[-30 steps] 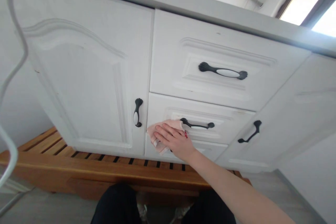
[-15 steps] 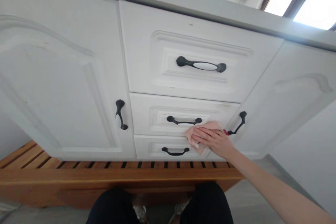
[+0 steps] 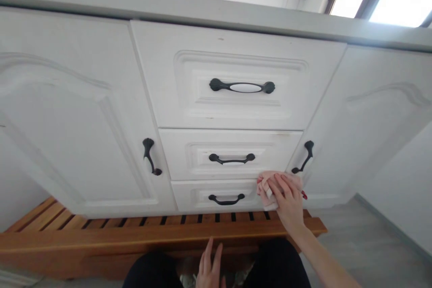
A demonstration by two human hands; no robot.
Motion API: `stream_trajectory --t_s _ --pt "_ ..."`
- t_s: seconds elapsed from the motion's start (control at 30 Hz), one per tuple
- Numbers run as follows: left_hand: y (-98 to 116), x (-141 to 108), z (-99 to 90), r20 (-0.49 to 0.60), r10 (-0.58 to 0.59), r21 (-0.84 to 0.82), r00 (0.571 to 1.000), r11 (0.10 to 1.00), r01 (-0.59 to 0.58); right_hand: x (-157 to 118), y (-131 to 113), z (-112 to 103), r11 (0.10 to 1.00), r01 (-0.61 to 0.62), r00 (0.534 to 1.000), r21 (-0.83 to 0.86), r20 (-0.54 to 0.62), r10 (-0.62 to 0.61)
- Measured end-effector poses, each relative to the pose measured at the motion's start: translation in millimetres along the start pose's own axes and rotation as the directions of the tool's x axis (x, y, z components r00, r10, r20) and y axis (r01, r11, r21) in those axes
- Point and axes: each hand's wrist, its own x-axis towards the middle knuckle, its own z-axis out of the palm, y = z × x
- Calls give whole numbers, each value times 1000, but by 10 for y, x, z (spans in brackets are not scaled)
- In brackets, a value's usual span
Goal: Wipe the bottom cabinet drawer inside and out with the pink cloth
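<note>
My right hand (image 3: 286,200) presses a pink cloth (image 3: 270,184) flat on the bottom drawer (image 3: 216,195), lower right — left hand (image 3: 211,267) spread, empty, bottom centre.

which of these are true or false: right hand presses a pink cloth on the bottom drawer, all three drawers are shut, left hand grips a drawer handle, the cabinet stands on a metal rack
1. The right hand presses a pink cloth against the bottom drawer. True; it sits at the drawer's right end.
2. All three drawers are shut. True.
3. The left hand grips a drawer handle. False; it hangs low at the picture's bottom edge, touching no handle.
4. The cabinet stands on a metal rack. False; a slatted wooden platform lies below it.
</note>
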Motion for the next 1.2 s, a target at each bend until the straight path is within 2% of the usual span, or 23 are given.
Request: stream_trajectory --t_s 0.07,0.13,0.2,0.27,0.3,0.37,0.43,0.5,0.57,0.7,0.8,0.87,0.97,1.07,1.2 --pt "66 172 -133 -229 133 101 964 989 -112 134 -157 -92 990 -100 993 103 -57 106" --pt "170 390 -329 -367 251 148 896 966 -210 422 -404 -205 974 -123 974 188 -164 155" --pt "298 629 -513 -478 330 150 814 944 -295 808 -727 -284 975 34 959 218 -282 30" --pt "421 847 -623 -514 350 155 783 936 -317 1196 -1053 -286 962 205 948 181 -279 -149" --pt "470 936 -645 -504 347 154 791 937 -313 1361 -1186 -260 957 248 952 148 -219 -213" --pt "522 1059 -641 -427 325 153 844 946 -286 1587 -1350 -182 944 322 939 73 -150 -309" --pt "510 1118 -610 -337 331 191 881 941 -280 1665 -1358 -121 931 360 929 54 -109 -353" --pt "459 1133 -589 -279 393 277 876 907 -318 1634 -1227 -108 923 376 924 79 -104 -368" --pt "409 1128 -595 -257 445 344 858 872 -349 1555 -997 -130 917 388 918 89 -131 -375" --pt "408 1107 -643 -237 408 313 882 891 -328 1357 -390 -176 905 423 891 41 -201 -407" --pt "468 1093 -642 -235 379 291 895 906 -307 1156 50 -189 905 424 896 -26 -131 -424" --pt "514 1085 -615 -241 360 281 901 915 -290 990 246 -186 913 403 911 -66 -63 -407" --pt "573 1078 -577 -249 331 268 910 926 -264 706 319 -140 949 304 948 -80 -77 -310" --pt "598 1072 -581 -245 311 265 918 933 -245 404 205 -64 983 179 980 -24 -82 -181" --pt "567 1065 -632 -215 340 274 915 921 -278 8 4 -32 994 41 999 105 10 -42"
